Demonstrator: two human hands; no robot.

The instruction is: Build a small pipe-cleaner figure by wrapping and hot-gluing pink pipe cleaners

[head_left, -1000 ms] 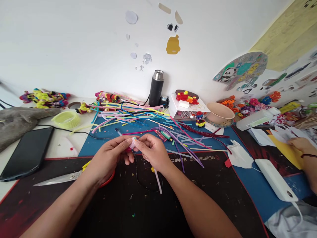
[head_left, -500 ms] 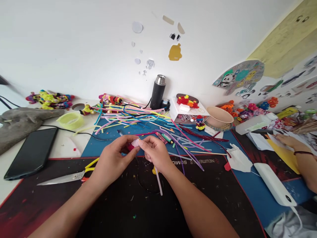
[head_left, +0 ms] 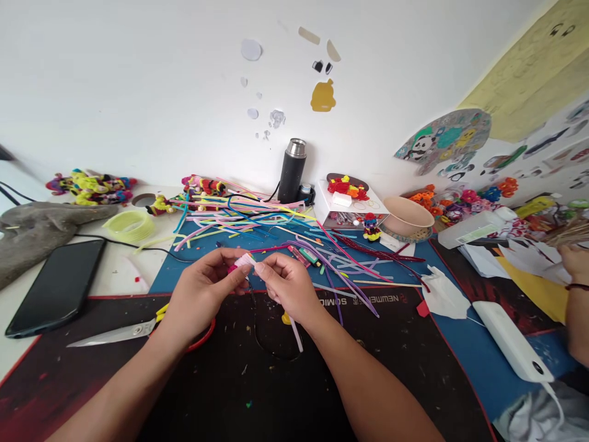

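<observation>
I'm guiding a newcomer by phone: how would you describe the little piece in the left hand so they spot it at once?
Start at the large black mat in front, and find the left hand over its far edge. Pinched there is the little piece, pale pink with magenta beside it. Unlike the long loose strips strewn beyond, it is compact and held in fingers.

Place: small craft workshop | loose pipe cleaners (head_left: pixel 276 207) strewn over a blue mat (head_left: pixel 172 270) | scissors (head_left: pixel 110 334) out | handmade-looking fuzzy figures (head_left: pixel 94 186) by the wall (head_left: pixel 138 73) | another person's hand (head_left: pixel 577 261) alongside
</observation>
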